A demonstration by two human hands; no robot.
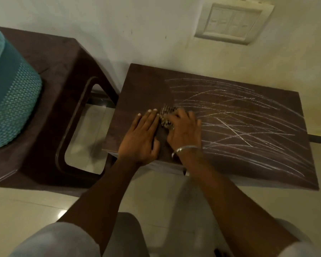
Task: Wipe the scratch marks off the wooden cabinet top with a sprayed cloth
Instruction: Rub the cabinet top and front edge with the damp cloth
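Note:
The dark wooden cabinet top [141, 86] stands against the wall. White scratch marks [239, 119] cover its middle and right part, while its left part is free of them. A small patterned cloth [167, 115] lies bunched on the wood at the edge of the marked area. My right hand [183, 130] grips the cloth with curled fingers and presses it down; a metal bangle sits on that wrist. My left hand [141, 136] rests flat on the wood just left of the cloth, fingers straight.
A dark brown plastic stool [63, 75] stands left of the cabinet with a teal woven basket [9, 101] on it. A switch plate [233, 23] is on the wall behind. Pale floor tiles lie below, and my knees show at the bottom.

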